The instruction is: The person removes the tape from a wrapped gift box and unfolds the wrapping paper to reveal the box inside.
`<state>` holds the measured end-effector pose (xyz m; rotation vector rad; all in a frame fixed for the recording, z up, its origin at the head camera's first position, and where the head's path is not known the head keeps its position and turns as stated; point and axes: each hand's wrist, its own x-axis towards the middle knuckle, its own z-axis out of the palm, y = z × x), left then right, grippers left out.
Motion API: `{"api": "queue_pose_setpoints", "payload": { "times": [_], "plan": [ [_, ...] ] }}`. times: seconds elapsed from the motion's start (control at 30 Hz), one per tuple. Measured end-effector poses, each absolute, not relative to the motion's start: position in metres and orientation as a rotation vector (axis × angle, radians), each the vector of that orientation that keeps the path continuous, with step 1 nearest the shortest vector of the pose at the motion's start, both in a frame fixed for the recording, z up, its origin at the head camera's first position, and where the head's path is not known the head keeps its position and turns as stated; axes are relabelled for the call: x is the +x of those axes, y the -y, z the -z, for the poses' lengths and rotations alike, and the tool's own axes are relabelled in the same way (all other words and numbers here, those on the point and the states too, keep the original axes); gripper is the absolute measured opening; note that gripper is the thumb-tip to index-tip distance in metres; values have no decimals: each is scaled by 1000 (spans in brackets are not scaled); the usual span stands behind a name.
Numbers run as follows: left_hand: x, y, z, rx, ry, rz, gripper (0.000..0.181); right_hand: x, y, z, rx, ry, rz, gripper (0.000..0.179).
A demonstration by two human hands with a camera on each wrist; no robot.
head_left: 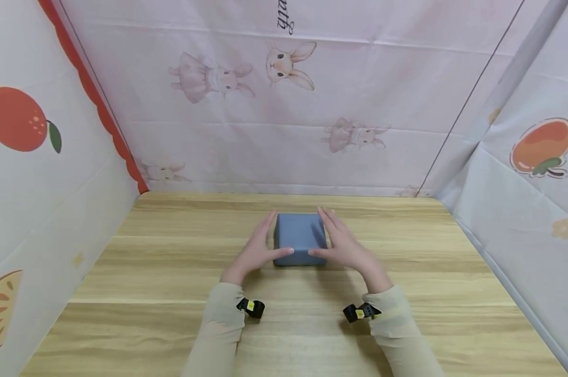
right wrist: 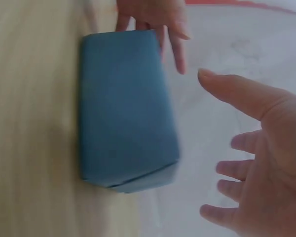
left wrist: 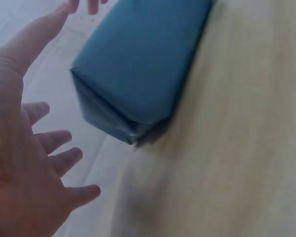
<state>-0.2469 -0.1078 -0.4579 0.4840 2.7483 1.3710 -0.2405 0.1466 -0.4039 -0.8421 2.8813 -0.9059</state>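
A blue box-like block (head_left: pixel 300 233), wrapped with folded ends, sits on the wooden table near its far edge. My left hand (head_left: pixel 255 251) is at its left side with fingers extended and the thumb reaching across the front. On the opposite side, my right hand (head_left: pixel 345 246) mirrors this pose, its thumb also crossing the front face in the head view. In the left wrist view, a gap shows between the spread left fingers and the folded end of the block (left wrist: pixel 138 59). The right wrist view likewise shows the right fingers spread and apart from the block (right wrist: pixel 126 108).
The light wooden table (head_left: pixel 302 335) spreads out around the block. Behind it rises a pink cloth wall (head_left: pixel 246 157) printed with rabbits. White cloth panels with fruit prints close in the left (head_left: pixel 34 199) and right (head_left: pixel 510 220) sides.
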Motion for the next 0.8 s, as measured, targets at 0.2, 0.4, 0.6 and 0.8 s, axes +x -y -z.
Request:
{"api": "queue_pose_setpoints", "payload": {
  "times": [0.2, 0.4, 0.6, 0.8],
  "plan": [
    [-251, 106, 463, 477, -2711, -1393, 116, -252, -146, 425, -716, -2798, 990, 113],
    [-253, 104, 462, 479, -2666, -1354, 115, -259, -152, 431, -586, -2704, 1072, 111],
    [-253, 103, 463, 441, -2665, -1301, 111, -261, -156, 433, -596, -2641, 1054, 100],
    [-250, 101, 462, 407, -2668, -1294, 110, -261, -158, 436, -579, -2618, 1064, 92]
  ]
}}
